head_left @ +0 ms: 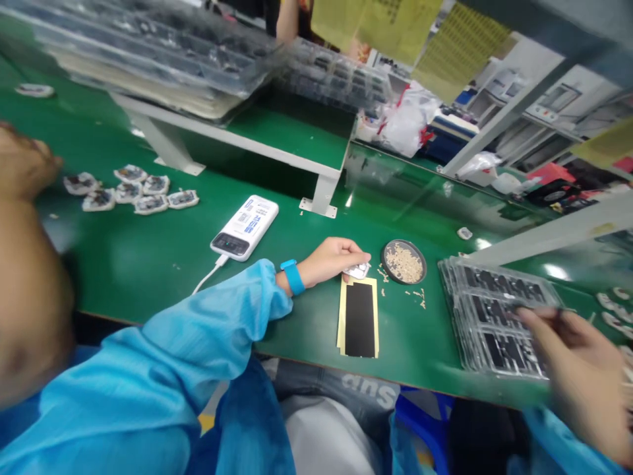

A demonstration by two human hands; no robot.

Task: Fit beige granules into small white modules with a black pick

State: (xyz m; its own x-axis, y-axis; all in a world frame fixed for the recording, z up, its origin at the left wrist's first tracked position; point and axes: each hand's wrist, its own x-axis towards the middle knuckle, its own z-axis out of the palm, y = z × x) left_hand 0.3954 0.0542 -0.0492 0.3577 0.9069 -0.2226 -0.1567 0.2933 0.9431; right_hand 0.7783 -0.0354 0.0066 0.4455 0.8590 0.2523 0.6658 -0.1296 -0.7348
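My left hand (332, 261), with a blue band on the wrist, pinches a small white part (358, 270) between thumb and fingers. It is just above the top edge of a yellow-backed sheet bearing black strips (361, 320). On the right, my right hand (576, 359) is over the stacked clear plastic trays (457, 330), which hold rows of black and silvery parts. Its fingers are curled together and blurred; something dark shows at the fingertips, too smeared to name. Close to my left hand, a round dark dish (383, 254) holds many tiny beige pieces, with several scattered beside it.
A white power bank (254, 221) with a cable lies left of centre. Several small white-edged assemblies (129, 191) lie farther left, near another person's arm (30, 277). A white-legged shelf (324, 191) carrying clear trays stands at the back. More white parts (616, 307) lie far right.
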